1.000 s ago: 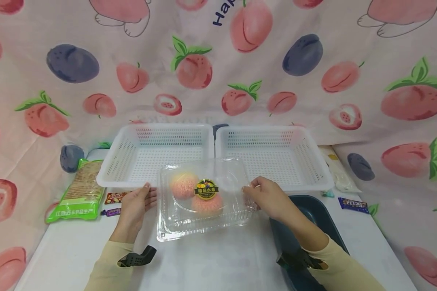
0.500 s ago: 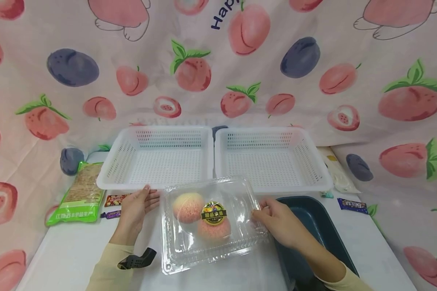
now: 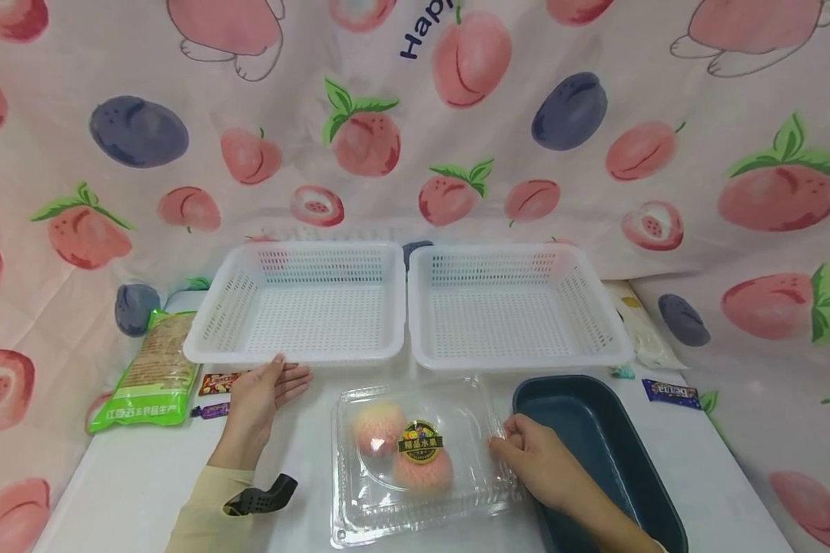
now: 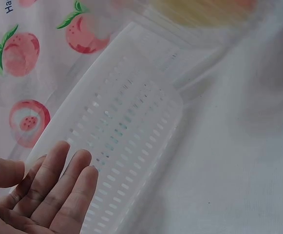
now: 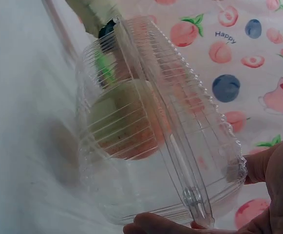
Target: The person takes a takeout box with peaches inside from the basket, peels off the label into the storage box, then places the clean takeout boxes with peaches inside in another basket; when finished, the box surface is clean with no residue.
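Note:
A clear plastic clamshell box (image 3: pixel 477 415) with a black-and-gold sticker lies between my hands in the head view. Inside are two pink-and-yellow peaches, one to the left (image 3: pixel 376 428) and one under the sticker (image 3: pixel 423 475). My right hand (image 3: pixel 549 467) pinches the box by its right edge. In the right wrist view, thumb and fingers of that hand (image 5: pixel 280 195) close on the box's end. My left hand (image 3: pixel 252 407) holds nothing; its fingers extend beside the left white basket's front rim, apart from the box. The left wrist view shows these fingers (image 4: pixel 58 190) spread slightly.
Two white perforated baskets, left (image 3: pixel 293 357) and right (image 3: pixel 519 362), stand side by side at the back. A dark blue tray (image 3: pixel 622 453) lies at right. Wrapped sweets (image 3: pixel 214 410), a green snack bag (image 3: pixel 152 376), a blue-wrapped bar (image 3: pixel 671 393) and a white bag (image 3: pixel 646 330) flank them.
The box, held by my right hand, has come away from the baskets, toward me and a little right. My left hand has stayed nearly in place.

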`<state>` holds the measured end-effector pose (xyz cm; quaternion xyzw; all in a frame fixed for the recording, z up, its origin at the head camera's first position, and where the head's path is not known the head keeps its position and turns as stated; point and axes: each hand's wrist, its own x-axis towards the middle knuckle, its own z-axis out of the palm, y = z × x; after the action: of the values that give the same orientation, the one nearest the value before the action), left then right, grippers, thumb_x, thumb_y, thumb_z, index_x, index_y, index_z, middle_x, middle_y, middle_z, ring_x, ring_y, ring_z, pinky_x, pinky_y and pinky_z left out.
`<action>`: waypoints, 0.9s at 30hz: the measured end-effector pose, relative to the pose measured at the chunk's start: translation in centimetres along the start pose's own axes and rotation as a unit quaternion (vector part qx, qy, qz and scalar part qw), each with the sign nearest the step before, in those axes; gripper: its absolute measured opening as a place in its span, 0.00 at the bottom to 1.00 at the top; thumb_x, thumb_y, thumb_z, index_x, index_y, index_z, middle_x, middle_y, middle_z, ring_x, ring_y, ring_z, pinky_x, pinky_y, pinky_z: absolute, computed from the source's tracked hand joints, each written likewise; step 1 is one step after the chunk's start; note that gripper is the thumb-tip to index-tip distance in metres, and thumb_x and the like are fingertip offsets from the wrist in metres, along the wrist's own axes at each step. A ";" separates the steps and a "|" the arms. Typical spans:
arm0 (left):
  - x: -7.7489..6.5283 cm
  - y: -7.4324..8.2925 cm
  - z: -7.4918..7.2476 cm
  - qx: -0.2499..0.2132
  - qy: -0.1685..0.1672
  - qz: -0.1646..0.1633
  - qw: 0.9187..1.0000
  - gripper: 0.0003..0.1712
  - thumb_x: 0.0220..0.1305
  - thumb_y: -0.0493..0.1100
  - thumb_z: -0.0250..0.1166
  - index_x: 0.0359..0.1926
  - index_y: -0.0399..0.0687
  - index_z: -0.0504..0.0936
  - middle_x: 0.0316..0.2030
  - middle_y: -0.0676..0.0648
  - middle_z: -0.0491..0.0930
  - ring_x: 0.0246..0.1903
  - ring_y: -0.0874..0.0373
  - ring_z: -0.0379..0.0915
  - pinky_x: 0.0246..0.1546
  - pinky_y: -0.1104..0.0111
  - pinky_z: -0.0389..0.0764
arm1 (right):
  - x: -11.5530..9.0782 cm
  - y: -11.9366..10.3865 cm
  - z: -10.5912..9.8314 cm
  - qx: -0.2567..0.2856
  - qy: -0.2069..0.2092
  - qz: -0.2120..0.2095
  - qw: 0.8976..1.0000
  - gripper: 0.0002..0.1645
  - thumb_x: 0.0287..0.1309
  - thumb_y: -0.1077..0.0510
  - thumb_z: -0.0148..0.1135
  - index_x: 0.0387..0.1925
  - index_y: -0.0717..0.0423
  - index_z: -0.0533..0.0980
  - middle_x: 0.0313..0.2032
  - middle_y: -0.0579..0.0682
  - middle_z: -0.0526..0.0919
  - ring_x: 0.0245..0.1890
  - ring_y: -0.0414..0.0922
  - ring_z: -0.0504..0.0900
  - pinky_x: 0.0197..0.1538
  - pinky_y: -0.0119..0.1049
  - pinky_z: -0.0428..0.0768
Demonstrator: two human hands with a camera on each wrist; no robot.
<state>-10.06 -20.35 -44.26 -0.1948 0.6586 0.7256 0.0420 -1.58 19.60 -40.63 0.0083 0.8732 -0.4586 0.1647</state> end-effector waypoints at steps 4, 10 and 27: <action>-0.2 -0.3 -0.1 0.007 -0.002 -0.006 1.000 0.28 0.84 0.50 0.51 0.62 0.25 0.74 0.37 0.53 0.91 0.40 0.63 0.90 0.51 0.68 0.88 | -0.2 1.4 0.9 -0.015 0.001 -0.005 1.000 0.16 0.66 0.50 0.66 0.42 0.59 0.76 0.20 0.42 0.69 0.19 0.37 0.66 0.21 0.29 0.65; -0.3 -0.6 -0.1 0.004 0.001 -0.001 1.000 0.29 0.84 0.49 0.50 0.63 0.23 0.72 0.36 0.53 0.91 0.40 0.62 0.90 0.50 0.67 0.89 | -0.2 2.1 1.3 -0.024 -0.009 -0.004 1.000 0.17 0.67 0.50 0.67 0.42 0.61 0.75 0.19 0.43 0.69 0.18 0.38 0.66 0.20 0.29 0.63; -0.6 0.0 -0.2 -0.006 -0.015 0.000 1.000 0.28 0.85 0.49 0.50 0.63 0.23 0.71 0.38 0.52 0.91 0.41 0.62 0.90 0.52 0.66 0.88 | 0.1 1.0 1.2 -0.116 -0.025 0.016 0.993 0.26 0.65 0.50 0.69 0.51 0.69 0.80 0.22 0.46 0.77 0.21 0.42 0.74 0.21 0.33 0.72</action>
<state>-9.49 -20.47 -44.10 -0.1844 0.6533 0.7326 0.0506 -1.14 19.19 -42.09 -0.0084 0.9157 -0.3521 0.1936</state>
